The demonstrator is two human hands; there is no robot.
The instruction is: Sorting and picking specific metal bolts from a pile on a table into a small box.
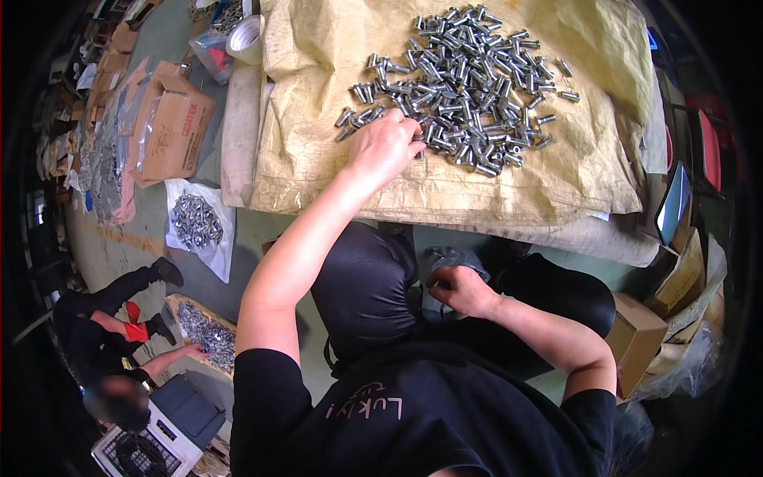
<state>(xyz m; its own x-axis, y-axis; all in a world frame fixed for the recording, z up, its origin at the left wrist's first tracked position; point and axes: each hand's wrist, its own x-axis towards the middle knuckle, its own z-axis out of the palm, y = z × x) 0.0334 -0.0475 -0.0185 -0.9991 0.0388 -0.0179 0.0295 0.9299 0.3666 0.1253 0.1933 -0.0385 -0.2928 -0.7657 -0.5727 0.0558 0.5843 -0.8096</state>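
A large loose heap of shiny metal bolts (477, 87) lies on a tan woven sheet (318, 183) over the table. At the heap's near left edge is my left hand (384, 149), its fingers curled and pinched on a bolt (420, 149) that shows just under the fingertips. Lower down, between my knees, my right hand (462, 291) is held with its fingers closed. It is beside a clear plastic bag (459, 258), partly hidden below the table edge. Whatever my right fingers hold, if anything, is hidden.
A tape roll (245, 40) sits at the table's far left corner. Left on the floor are an open cardboard box (171, 127) and a white bag (226, 254) with metal parts. Another person (103, 326) reaches into a shallow box (226, 367) of parts. A carton (636, 342) stands right.
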